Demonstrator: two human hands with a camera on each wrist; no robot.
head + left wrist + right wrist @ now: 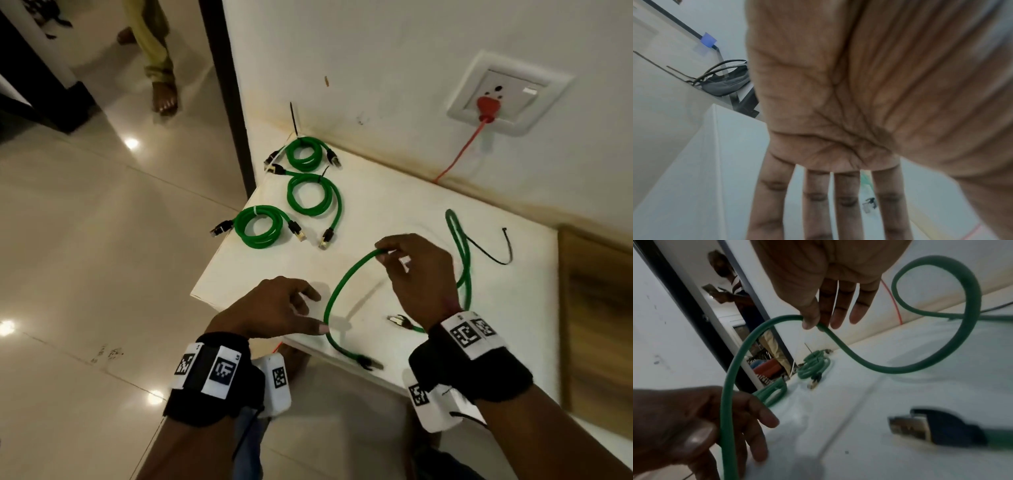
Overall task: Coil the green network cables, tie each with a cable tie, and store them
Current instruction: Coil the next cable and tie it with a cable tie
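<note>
Loose green cable (337,291): arched near-left to far-right above desk (376,205); right hand (416,270) pinching far end of arch; left hand (277,310) nearer near end, fingers (320,329) released, thumb touching.

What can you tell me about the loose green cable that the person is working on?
The loose green cable is a round, rubbery-looking network lead, not yet coiled or tied. Each end carries a black plug with a metal tip; both ends lie on the white table. The right hand pinches it and lifts one arch off the table, while the left hand, fingers relaxed, touches it with the thumb. Its far part lies folded in a narrow loop toward the wall.
</note>
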